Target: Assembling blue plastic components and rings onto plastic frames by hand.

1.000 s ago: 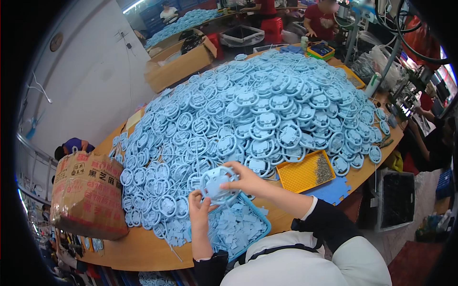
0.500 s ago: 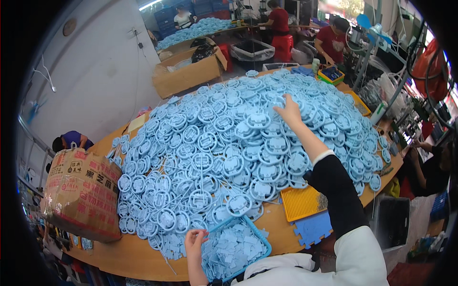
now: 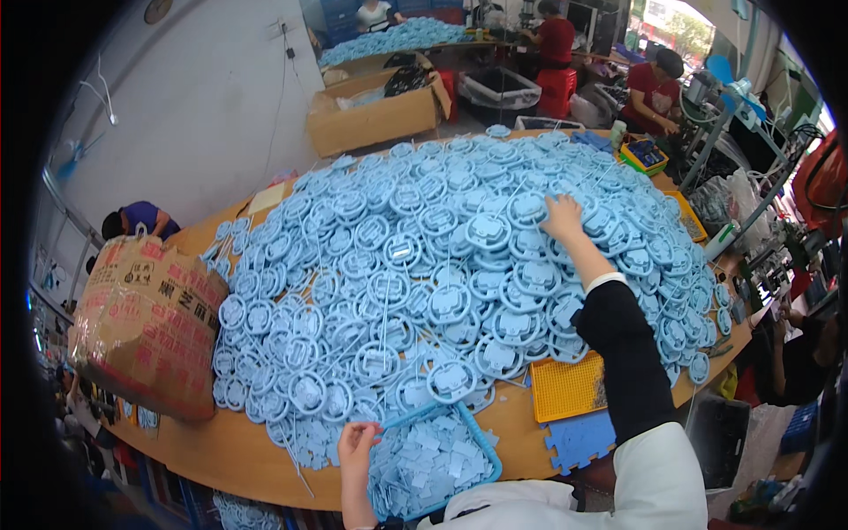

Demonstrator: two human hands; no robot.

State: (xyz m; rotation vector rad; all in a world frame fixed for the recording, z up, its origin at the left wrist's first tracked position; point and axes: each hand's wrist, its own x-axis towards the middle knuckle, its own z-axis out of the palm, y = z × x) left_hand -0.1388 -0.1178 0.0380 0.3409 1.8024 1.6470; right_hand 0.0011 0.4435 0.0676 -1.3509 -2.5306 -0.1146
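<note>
Light blue round plastic moulded frames (image 3: pixel 450 291) lie heaped over the wooden bench (image 3: pixel 230 450). The right hand (image 3: pixel 562 216) reaches to one o'clock and lies spread on the pile top; one frame should be lifted straight up, so that sprues do not tangle. The left hand (image 3: pixel 356 439), fingers curled, touches the blue basket (image 3: pixel 484 442) at six o'clock, full of small blue pieces.

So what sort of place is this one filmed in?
Likely a small factory or assembly workshop: a huge heap of identical blue plastic ring parts covers the wooden table, with cardboard boxes and other seated workers behind.
</note>
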